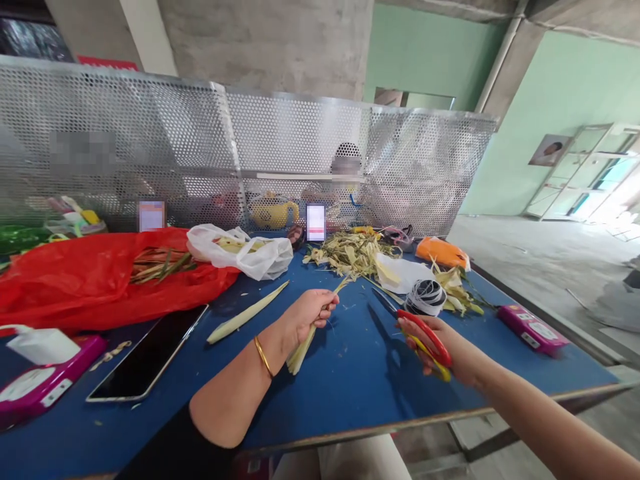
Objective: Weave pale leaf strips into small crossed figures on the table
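My left hand (pixel 316 313) is closed around a bundle of pale dried husk strips (pixel 301 352), whose broad end hangs below the fist and whose thin tip sticks out above. My right hand (pixel 434 343) grips scissors (pixel 425 337) by their red and yellow handles. The dark blades point up and left, apart from the bundle. A single long pale husk (pixel 247 313) lies flat to the left of my left hand. Just behind the scissors sits a spool of whitish cord (pixel 425 297). A heap of dried husk scraps (pixel 350 253) is beyond both hands.
A red plastic bag (pixel 100 280) with reddish strips and a white bag (pixel 245 250) lie left. A smartphone (pixel 150 357) and a purple box (pixel 50 383) are nearer. An orange item (pixel 443 252) and another purple box (pixel 533 329) lie right. Behind stands a perforated metal screen (pixel 295 133).
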`<state>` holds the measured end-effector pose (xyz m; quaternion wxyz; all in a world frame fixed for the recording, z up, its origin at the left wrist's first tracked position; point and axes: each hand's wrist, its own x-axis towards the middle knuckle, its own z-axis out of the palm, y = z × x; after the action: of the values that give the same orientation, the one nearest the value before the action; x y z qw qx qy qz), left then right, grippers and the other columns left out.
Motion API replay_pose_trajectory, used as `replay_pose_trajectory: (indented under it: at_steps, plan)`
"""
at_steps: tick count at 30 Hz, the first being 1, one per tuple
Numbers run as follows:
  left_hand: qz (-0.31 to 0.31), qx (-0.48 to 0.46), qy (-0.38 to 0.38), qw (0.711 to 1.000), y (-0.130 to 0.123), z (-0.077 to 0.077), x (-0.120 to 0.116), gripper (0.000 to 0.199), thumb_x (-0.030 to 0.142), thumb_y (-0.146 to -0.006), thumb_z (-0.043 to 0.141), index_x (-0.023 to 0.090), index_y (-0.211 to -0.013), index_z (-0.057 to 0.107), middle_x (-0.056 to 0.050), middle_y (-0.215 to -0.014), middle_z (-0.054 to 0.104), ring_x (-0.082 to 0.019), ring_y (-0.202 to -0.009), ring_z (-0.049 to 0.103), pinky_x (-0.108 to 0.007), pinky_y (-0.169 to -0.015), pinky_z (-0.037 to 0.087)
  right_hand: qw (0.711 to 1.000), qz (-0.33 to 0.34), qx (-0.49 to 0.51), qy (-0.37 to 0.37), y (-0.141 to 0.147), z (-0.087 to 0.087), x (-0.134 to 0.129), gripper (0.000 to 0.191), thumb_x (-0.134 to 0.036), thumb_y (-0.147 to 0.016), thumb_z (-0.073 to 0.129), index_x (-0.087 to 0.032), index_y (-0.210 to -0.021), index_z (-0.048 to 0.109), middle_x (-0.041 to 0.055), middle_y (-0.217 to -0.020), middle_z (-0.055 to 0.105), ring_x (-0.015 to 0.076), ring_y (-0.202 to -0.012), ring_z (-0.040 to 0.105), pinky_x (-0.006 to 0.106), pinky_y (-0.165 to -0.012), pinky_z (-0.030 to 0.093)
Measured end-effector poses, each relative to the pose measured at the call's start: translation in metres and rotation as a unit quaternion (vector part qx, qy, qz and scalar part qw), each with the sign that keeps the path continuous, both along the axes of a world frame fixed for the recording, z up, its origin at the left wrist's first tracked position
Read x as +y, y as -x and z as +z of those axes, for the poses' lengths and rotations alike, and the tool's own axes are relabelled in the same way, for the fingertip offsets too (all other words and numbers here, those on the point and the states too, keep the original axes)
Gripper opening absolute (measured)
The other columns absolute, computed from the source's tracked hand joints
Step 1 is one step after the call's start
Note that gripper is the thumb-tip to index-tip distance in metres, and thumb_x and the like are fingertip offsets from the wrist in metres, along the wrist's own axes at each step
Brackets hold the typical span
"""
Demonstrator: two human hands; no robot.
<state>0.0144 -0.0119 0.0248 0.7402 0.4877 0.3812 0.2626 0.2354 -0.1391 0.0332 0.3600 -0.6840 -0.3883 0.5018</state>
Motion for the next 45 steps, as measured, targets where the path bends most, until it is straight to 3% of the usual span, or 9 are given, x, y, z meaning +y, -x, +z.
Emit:
replay_pose_trajectory:
  at_steps: [3,7,13,15,17,19,21,28,45]
  plan:
    - [0.013,0.012,-0.015,1.000,0.002,0.003,0.002,0.019,0.022,-0.083,0.054,0.014,-0.067,0.050,0.006,-0.056,0.038,-0.002,-0.040,0.024,-0.016,-0.038,0.013,0.979,0.088,-0.182,-0.015,-0.003,-0.001,0.005,0.035,-0.053,-0.084,0.054,-0.018,-0.092,0.057,-0.0006,-0.065,0.058,0.0132,-0.044,0.053,0.028,-0.044,0.044]
    - [-0.003,0.028,-0.043,0.999,0.007,0.012,0.003,0.020,0.026,-0.081,0.057,0.014,-0.067,0.052,0.006,-0.058,0.039,-0.002,-0.041,0.025,-0.016,-0.039,0.013,0.839,0.172,-0.514,-0.050,0.003,-0.001,0.009,0.026,-0.038,-0.089,0.047,-0.017,-0.099,0.059,0.0103,-0.082,0.069,0.0281,-0.079,0.067,0.032,-0.061,0.044]
    - [-0.050,0.017,-0.057,0.997,0.015,0.024,0.001,0.019,0.030,-0.078,0.060,0.015,-0.068,0.051,0.006,-0.057,0.038,-0.003,-0.044,0.028,-0.017,-0.042,0.017,0.723,0.231,-0.651,-0.026,0.015,0.006,0.028,0.024,-0.028,-0.088,0.052,-0.011,-0.101,0.062,0.0206,-0.096,0.068,0.0337,-0.084,0.068,0.035,-0.064,0.046]
    - [-0.053,0.002,-0.056,0.997,0.014,0.027,0.001,0.020,0.031,-0.077,0.060,0.015,-0.068,0.051,0.005,-0.057,0.038,-0.003,-0.044,0.029,-0.018,-0.042,0.019,0.738,0.235,-0.629,-0.063,0.018,0.014,0.041,0.020,-0.026,-0.086,0.057,-0.012,-0.098,0.065,0.0206,-0.101,0.067,0.0325,-0.086,0.068,0.036,-0.068,0.048]
    - [-0.048,-0.012,-0.052,0.997,0.012,0.028,0.001,0.019,0.031,-0.077,0.059,0.015,-0.069,0.052,0.004,-0.059,0.041,-0.004,-0.045,0.031,-0.018,-0.042,0.020,0.823,0.223,-0.504,-0.138,0.026,0.021,0.056,0.022,-0.028,-0.087,0.055,-0.017,-0.102,0.065,0.0161,-0.108,0.066,0.0271,-0.086,0.068,0.033,-0.069,0.050]
    - [-0.035,-0.024,-0.041,0.998,0.009,0.028,0.001,0.018,0.030,-0.078,0.057,0.015,-0.070,0.053,0.004,-0.061,0.042,-0.004,-0.045,0.033,-0.018,-0.041,0.020,0.926,0.224,-0.249,-0.175,0.037,0.022,0.072,0.029,-0.032,-0.088,0.051,-0.020,-0.113,0.060,0.0108,-0.114,0.065,0.0196,-0.080,0.069,0.029,-0.063,0.052]
    - [-0.029,-0.039,-0.024,0.999,0.008,0.024,0.002,0.018,0.030,-0.079,0.056,0.016,-0.069,0.052,0.004,-0.061,0.042,-0.004,-0.045,0.032,-0.019,-0.041,0.020,0.958,0.250,-0.017,-0.141,0.050,0.015,0.086,0.032,-0.037,-0.084,0.055,-0.018,-0.109,0.059,0.0082,-0.108,0.067,0.0160,-0.074,0.068,0.026,-0.058,0.053]
    - [-0.034,-0.045,0.061,0.997,0.011,0.000,0.012,0.018,0.029,-0.079,0.060,0.014,-0.071,0.054,0.005,-0.064,0.041,-0.002,-0.044,0.027,-0.018,-0.041,0.016,0.973,0.163,0.102,-0.130,0.061,-0.022,0.099,0.031,-0.047,-0.073,0.066,-0.017,-0.070,0.056,-0.0058,-0.055,0.054,0.0066,-0.043,0.050,0.019,-0.045,0.041]
    - [-0.019,0.037,-0.008,0.999,0.008,0.003,0.006,0.023,0.036,-0.082,0.060,0.015,-0.071,0.059,0.005,-0.057,0.041,-0.004,-0.043,0.029,-0.020,-0.042,0.019,0.924,0.144,-0.195,-0.294,0.040,-0.011,0.097,0.021,-0.031,-0.088,0.050,-0.020,-0.070,0.052,-0.0060,-0.056,0.042,0.0106,-0.054,0.039,0.022,-0.051,0.029]
